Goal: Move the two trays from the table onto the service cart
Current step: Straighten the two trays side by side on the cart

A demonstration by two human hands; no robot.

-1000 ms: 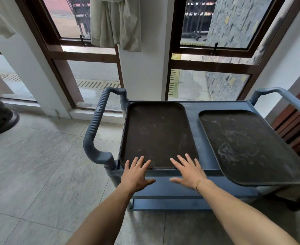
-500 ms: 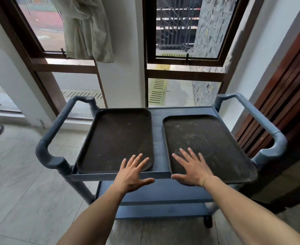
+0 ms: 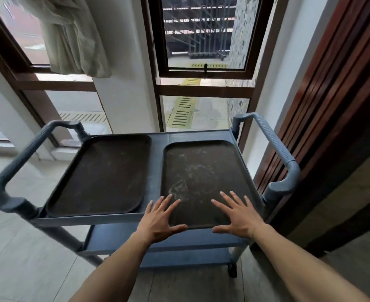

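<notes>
no text, label, brand, number or sign can be read anywhere in view. the two dark brown rectangular plastic trays, one under the fingers of both hands [image 3: 201, 177] and one just to the left of the left hand [image 3: 101, 175], carry only scuffs and pale smears, no lettering. the blue-grey plastic service cart [image 3: 158, 144] beyond and below the hands shows no maker's mark on its shelves or ribbed handles.
</notes>
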